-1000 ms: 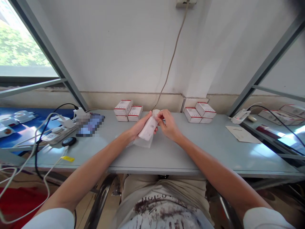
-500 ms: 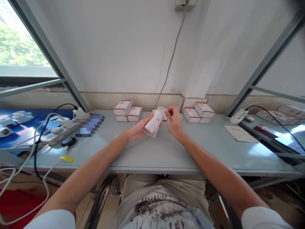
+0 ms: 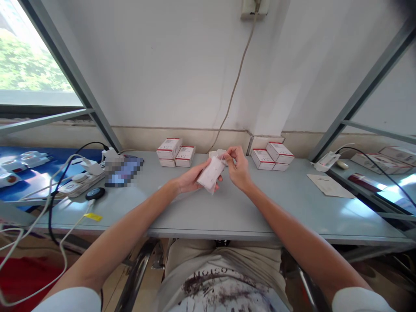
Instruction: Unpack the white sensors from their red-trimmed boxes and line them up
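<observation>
At the back of the grey surface (image 3: 211, 214), a left box group (image 3: 168, 149) and a right box group (image 3: 280, 154) were partly stacked. A phone (image 3: 125, 171), power strip (image 3: 76, 187) and black disc (image 3: 95, 193) were placed left; a paper (image 3: 329, 186) was laid right.

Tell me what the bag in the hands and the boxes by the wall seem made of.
Bag: probably thin plastic film, clear and slightly glossy; the white item shows through.

Boxes: likely printed cardboard, smooth finish; crisp folded edges, red borders and small print suggest it.
</observation>
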Demonstrator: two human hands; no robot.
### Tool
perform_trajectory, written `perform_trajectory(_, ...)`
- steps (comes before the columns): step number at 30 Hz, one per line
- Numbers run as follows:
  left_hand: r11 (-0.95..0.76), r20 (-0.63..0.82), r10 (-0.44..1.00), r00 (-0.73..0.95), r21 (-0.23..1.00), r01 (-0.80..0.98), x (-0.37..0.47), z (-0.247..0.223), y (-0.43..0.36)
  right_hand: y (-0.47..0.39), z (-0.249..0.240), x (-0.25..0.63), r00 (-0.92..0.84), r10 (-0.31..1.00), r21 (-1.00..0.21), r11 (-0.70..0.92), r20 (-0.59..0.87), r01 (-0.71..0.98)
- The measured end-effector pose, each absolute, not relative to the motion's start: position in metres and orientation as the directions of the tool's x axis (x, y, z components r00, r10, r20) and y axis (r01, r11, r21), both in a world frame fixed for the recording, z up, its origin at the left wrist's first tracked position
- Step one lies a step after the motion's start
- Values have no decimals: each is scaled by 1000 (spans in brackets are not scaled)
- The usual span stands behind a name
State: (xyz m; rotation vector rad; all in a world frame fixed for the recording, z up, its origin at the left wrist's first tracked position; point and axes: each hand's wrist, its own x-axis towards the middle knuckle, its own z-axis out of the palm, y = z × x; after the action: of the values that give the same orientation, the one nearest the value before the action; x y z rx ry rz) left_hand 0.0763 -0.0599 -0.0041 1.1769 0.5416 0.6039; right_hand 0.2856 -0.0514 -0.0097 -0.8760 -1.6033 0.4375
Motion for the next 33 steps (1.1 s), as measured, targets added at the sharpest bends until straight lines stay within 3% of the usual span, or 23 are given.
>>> perform_trajectory(6,228,-66,738,672,961,-156,78,-7,-58,-43,-12,287,-50,689,-673,720,723,170)
perform_trajectory(16,136,-51,795,604,986,-96,84,-10,-64,-41,-13,288,48,647,-618,700,761,358)
perform_trajectory(20,-29,67,887,456,996,-88,86,-15,-56,-39,-14,286,168,711,-715,601,682,358)
perform_trajectory(25,-163,198,938,284,976,-141,88,-19,-48,-38,-20,282,-61,883,-835,460,465,303)
perform_trajectory(33,-195,239,962,133,940,-279,88,-25,-43,-36,-29,281,-289,900,-902,388,326,189)
